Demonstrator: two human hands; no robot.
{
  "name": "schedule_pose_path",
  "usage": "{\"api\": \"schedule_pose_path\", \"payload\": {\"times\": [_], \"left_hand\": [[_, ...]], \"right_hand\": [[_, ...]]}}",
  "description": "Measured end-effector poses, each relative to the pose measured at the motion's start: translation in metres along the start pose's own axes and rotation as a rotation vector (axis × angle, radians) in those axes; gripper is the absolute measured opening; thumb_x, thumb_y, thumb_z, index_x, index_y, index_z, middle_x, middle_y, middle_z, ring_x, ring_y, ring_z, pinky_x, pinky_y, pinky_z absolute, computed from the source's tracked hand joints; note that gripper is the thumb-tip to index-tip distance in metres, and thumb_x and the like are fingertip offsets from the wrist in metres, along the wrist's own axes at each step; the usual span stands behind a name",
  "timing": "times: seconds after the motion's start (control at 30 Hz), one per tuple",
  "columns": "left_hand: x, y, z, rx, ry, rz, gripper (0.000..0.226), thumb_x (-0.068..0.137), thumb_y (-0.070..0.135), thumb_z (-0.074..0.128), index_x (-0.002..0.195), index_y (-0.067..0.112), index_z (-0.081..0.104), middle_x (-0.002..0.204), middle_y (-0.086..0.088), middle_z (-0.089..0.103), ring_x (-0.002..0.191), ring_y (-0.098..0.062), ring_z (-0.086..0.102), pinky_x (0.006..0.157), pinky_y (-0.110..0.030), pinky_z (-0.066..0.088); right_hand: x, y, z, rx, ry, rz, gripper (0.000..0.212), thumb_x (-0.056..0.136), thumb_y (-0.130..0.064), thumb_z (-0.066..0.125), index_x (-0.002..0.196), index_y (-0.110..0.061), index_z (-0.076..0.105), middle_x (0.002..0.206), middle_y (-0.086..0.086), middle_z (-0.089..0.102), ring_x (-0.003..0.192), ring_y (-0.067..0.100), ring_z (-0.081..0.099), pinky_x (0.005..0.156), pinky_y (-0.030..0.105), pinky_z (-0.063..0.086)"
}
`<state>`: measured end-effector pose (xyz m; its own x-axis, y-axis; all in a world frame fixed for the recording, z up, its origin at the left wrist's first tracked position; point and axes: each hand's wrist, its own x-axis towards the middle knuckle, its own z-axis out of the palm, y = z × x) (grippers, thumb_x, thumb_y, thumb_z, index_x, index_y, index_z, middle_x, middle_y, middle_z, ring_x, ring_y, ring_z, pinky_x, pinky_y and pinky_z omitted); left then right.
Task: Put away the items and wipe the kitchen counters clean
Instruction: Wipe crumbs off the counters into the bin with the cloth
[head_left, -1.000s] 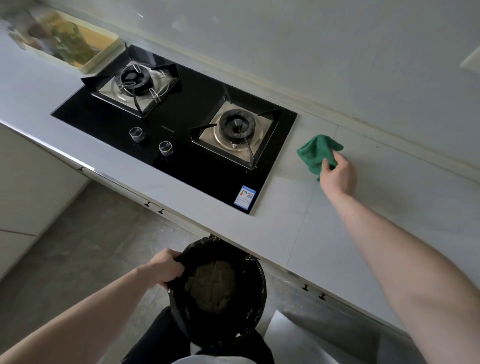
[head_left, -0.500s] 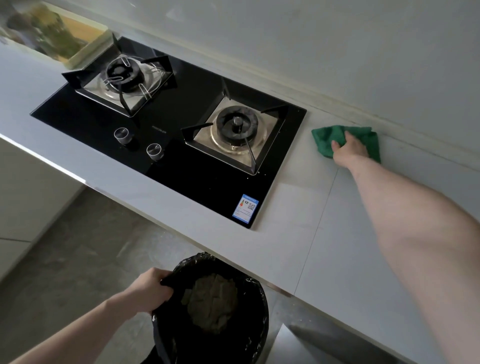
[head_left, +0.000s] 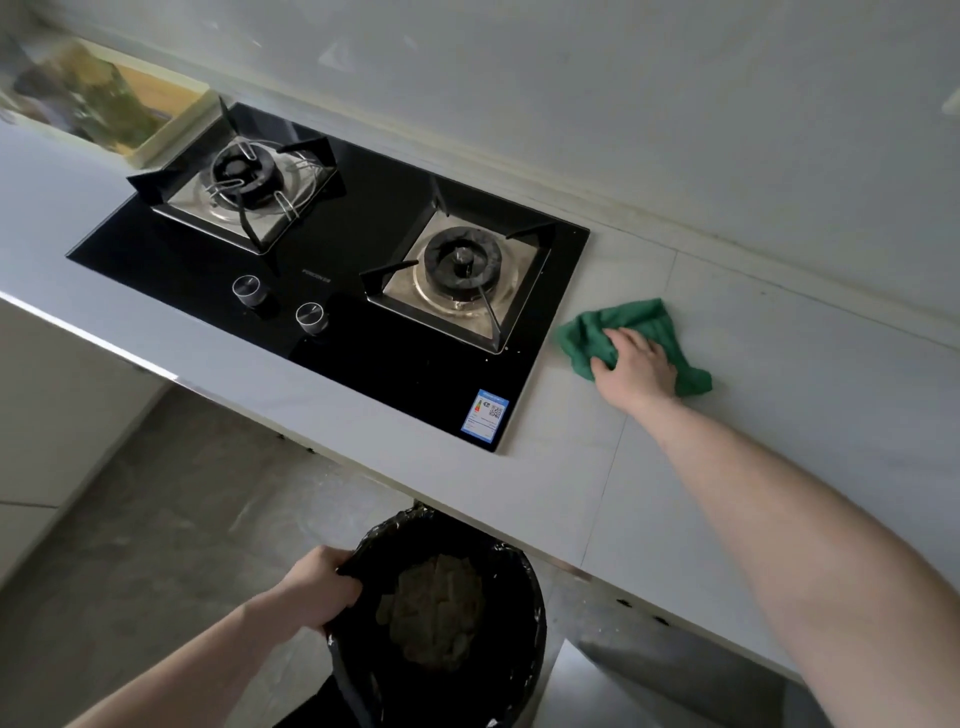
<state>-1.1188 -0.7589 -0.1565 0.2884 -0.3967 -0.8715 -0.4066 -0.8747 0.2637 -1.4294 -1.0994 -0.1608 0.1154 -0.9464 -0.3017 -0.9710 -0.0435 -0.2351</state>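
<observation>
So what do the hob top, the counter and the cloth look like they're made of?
Hob top: probably glossy black glass, since it mirrors the knobs. Counter: pale matte stone or composite in slabs, with a visible seam. Green cloth: soft fabric, maybe microfibre, bunched in folds under the right hand.

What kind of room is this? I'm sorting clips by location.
A home kitchen, most likely: a two-burner gas hob set into a pale counter, where the right hand wipes with a green cloth.

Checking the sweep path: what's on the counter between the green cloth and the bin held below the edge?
In the head view, only bare counter lies between the green cloth and the bin.
</observation>
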Motion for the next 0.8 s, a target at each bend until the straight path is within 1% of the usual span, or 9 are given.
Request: {"api": "schedule_pose_path", "payload": {"times": [0.1,0.2,0.33,0.43,0.53,0.63,0.7,0.77,0.8], "left_hand": [[-0.007,0.004,0.003,-0.011,-0.029,-0.002,0.036,0.072,-0.001,0.054,0.084,0.024,0.078,0.071,-0.006,0.071,0.061,-0.024,0.073,0.049,-0.037,0.06],[-0.016,0.007,0.002,-0.016,-0.052,0.0,0.041,0.071,0.0,0.053,0.09,0.025,0.079,0.082,-0.009,0.075,0.065,-0.023,0.075,0.05,-0.036,0.06],[-0.023,0.01,-0.001,-0.001,-0.063,0.001,0.046,0.073,0.0,0.05,0.1,0.025,0.078,0.09,-0.01,0.076,0.07,-0.024,0.076,0.051,-0.035,0.061],[-0.027,0.013,-0.002,0.013,-0.063,0.011,0.047,0.073,-0.001,0.049,0.101,0.024,0.078,0.091,-0.01,0.075,0.072,-0.024,0.076,0.052,-0.036,0.062],[-0.031,0.015,-0.003,0.02,-0.063,0.014,0.046,0.074,-0.002,0.048,0.101,0.021,0.078,0.088,-0.009,0.074,0.068,-0.024,0.076,0.05,-0.033,0.06],[-0.032,0.015,-0.002,0.022,-0.055,0.005,0.046,0.075,-0.002,0.047,0.102,0.021,0.077,0.088,-0.01,0.075,0.066,-0.024,0.076,0.048,-0.032,0.059],[-0.031,0.012,0.0,0.017,-0.057,-0.004,0.048,0.074,-0.001,0.047,0.102,0.021,0.077,0.089,-0.01,0.076,0.066,-0.024,0.077,0.051,-0.034,0.061],[-0.029,0.01,0.002,0.014,-0.058,-0.012,0.048,0.073,0.0,0.047,0.102,0.023,0.078,0.091,-0.01,0.076,0.068,-0.025,0.077,0.055,-0.037,0.064],[-0.028,0.009,0.002,0.011,-0.055,-0.015,0.048,0.072,0.001,0.047,0.101,0.023,0.078,0.091,-0.01,0.076,0.07,-0.025,0.077,0.057,-0.039,0.064]], "right_hand": [[-0.05,-0.012,0.008,-0.012,-0.009,-0.045,0.054,0.094,-0.047,0.054,0.145,-0.036,0.045,0.153,-0.01,0.04,0.136,0.031,0.039,0.105,0.048,0.038],[-0.102,-0.024,0.024,-0.006,-0.026,-0.096,0.049,0.091,-0.042,0.057,0.14,-0.036,0.05,0.146,-0.011,0.045,0.129,0.029,0.041,0.099,0.046,0.042],[-0.169,-0.04,0.05,0.003,0.003,-0.172,0.043,0.087,-0.036,0.061,0.13,-0.036,0.057,0.135,-0.012,0.052,0.125,0.024,0.044,0.092,0.043,0.045],[-0.213,-0.048,0.065,0.001,0.01,-0.229,0.041,0.088,-0.034,0.061,0.128,-0.039,0.057,0.131,-0.016,0.052,0.124,0.017,0.045,0.092,0.041,0.044],[-0.241,-0.053,0.074,0.022,-0.014,-0.289,0.041,0.09,-0.031,0.062,0.13,-0.041,0.057,0.133,-0.02,0.052,0.126,0.013,0.043,0.097,0.038,0.041],[-0.249,-0.052,0.072,0.139,-0.044,-0.33,0.041,0.094,-0.027,0.061,0.132,-0.041,0.057,0.136,-0.024,0.053,0.129,0.008,0.045,0.103,0.036,0.039],[-0.241,-0.046,0.058,0.341,0.016,-0.293,0.039,0.096,-0.025,0.061,0.133,-0.036,0.06,0.135,-0.021,0.058,0.126,0.004,0.051,0.106,0.032,0.043],[-0.222,-0.033,0.042,0.498,0.179,-0.204,0.038,0.094,-0.022,0.065,0.131,-0.028,0.065,0.131,-0.014,0.065,0.118,0.007,0.06,0.103,0.028,0.048],[-0.21,-0.024,0.035,0.528,0.257,-0.159,0.038,0.093,-0.021,0.066,0.131,-0.025,0.065,0.13,-0.009,0.066,0.115,0.01,0.062,0.101,0.03,0.05]]}}
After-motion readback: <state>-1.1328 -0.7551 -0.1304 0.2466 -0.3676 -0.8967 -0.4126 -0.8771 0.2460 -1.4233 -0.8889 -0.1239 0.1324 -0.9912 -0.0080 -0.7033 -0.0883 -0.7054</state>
